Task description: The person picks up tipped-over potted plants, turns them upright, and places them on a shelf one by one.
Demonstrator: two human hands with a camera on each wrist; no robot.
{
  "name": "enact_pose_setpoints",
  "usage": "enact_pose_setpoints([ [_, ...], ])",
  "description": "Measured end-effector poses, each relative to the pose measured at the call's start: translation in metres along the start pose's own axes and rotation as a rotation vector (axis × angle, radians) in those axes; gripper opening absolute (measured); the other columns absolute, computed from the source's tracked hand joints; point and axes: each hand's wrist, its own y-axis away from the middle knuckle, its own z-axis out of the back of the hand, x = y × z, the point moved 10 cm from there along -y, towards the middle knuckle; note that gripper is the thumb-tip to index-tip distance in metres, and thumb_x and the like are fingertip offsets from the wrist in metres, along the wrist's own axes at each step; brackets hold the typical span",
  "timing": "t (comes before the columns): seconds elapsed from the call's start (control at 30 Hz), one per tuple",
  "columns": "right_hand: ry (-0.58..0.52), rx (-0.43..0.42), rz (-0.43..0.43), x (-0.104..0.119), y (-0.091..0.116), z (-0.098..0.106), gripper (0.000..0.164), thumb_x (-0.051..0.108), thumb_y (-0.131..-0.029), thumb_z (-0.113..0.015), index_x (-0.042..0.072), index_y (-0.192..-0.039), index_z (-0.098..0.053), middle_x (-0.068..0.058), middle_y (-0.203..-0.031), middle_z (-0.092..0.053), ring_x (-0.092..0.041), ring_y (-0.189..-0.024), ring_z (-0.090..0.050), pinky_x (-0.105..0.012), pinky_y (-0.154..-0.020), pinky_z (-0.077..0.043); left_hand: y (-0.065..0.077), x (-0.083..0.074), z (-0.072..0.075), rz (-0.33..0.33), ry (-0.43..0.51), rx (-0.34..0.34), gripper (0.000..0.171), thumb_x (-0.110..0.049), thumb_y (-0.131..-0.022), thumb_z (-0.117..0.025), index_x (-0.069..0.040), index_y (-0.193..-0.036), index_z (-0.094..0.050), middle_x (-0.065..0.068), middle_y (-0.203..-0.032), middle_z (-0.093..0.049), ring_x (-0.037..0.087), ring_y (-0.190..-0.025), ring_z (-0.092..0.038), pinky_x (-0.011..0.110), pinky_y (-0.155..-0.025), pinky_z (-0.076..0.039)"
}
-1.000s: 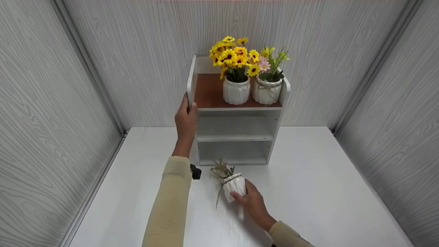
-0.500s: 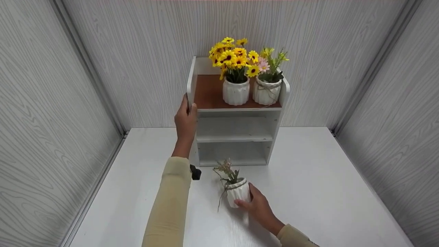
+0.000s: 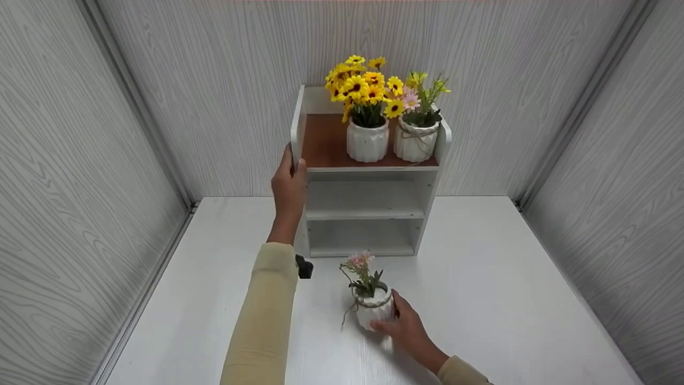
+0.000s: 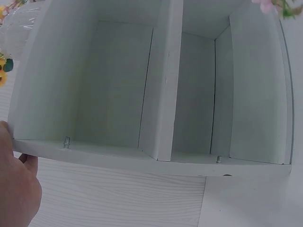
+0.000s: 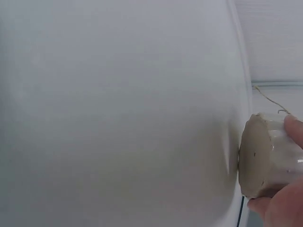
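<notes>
My left hand (image 3: 289, 184) grips the left side panel of a small white shelf unit (image 3: 368, 216), just below its top board. In the left wrist view that hand (image 4: 18, 182) shows at the panel's edge, beside the two inner compartments. Low in front of the unit, my right hand (image 3: 409, 326) holds a white ribbed flower pot (image 3: 373, 313) from its right side, thumb across the front. Twine circles the pot's neck, and pink flowers (image 3: 359, 260) with green leaves stand in it. The right wrist view shows the pot's underside (image 5: 255, 158) facing the camera, tilted over the white table.
On the unit's brown top board (image 3: 326, 141) stand a white pot with yellow flowers (image 3: 367, 140) and a twine-tied pot with pink and yellow flowers (image 3: 417, 140). The white table (image 3: 491, 289) meets grey wood-grain walls (image 3: 240, 101) at the back and sides.
My right hand has moved slightly right and toward me with the pot, turning it from leaning left to nearly upright. My left hand stays on the shelf unit.
</notes>
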Motion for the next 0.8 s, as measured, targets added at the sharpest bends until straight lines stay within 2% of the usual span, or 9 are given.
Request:
enact_pose_setpoints([
  [0.17, 0.005, 0.009, -0.025, -0.009, -0.005, -0.002, 0.110, 0.042, -0.078, -0.086, -0.007, -0.156, -0.025, -0.029, -0.156, -0.036, -0.044, -0.143, -0.039, -0.055, -0.113, -0.037, 0.000, -0.003, 0.001, -0.012, -0.002, -0.004, 0.056, -0.032, -0.108, -0.046, -0.018, -0.160, -0.030, 0.001, -0.157, -0.044, 0.011, -0.142, -0.044, 0.032, -0.112, -0.043],
  [0.33, 0.018, 0.021, 0.007, -0.014, -0.013, -0.005, 0.109, 0.039, -0.079, -0.085, -0.008, -0.156, -0.024, -0.030, -0.157, -0.033, -0.045, -0.144, -0.036, -0.053, -0.114, -0.035, 0.001, -0.001, 0.000, 0.001, 0.015, 0.007, 0.057, -0.034, -0.108, -0.047, -0.019, -0.160, -0.030, 0.001, -0.158, -0.043, 0.011, -0.143, -0.042, 0.033, -0.112, -0.042],
  [0.57, -0.062, 0.044, 0.008, -0.016, -0.023, -0.012, 0.110, 0.037, -0.079, -0.086, -0.003, -0.159, -0.022, -0.026, -0.161, -0.029, -0.042, -0.148, -0.031, -0.053, -0.117, -0.030, -0.001, 0.000, -0.001, 0.013, 0.005, 0.009, 0.057, -0.036, -0.107, -0.046, -0.021, -0.160, -0.030, -0.001, -0.158, -0.043, 0.010, -0.142, -0.044, 0.034, -0.112, -0.043],
  [0.8, -0.114, 0.075, 0.042, -0.017, -0.028, -0.018, 0.107, 0.027, -0.081, -0.086, -0.005, -0.158, -0.019, -0.028, -0.160, -0.029, -0.043, -0.148, -0.029, -0.052, -0.117, -0.029, 0.001, 0.001, 0.000, 0.005, -0.005, 0.009, 0.057, -0.034, -0.108, -0.047, -0.020, -0.160, -0.030, 0.000, -0.159, -0.042, 0.012, -0.143, -0.044, 0.035, -0.112, -0.042],
])
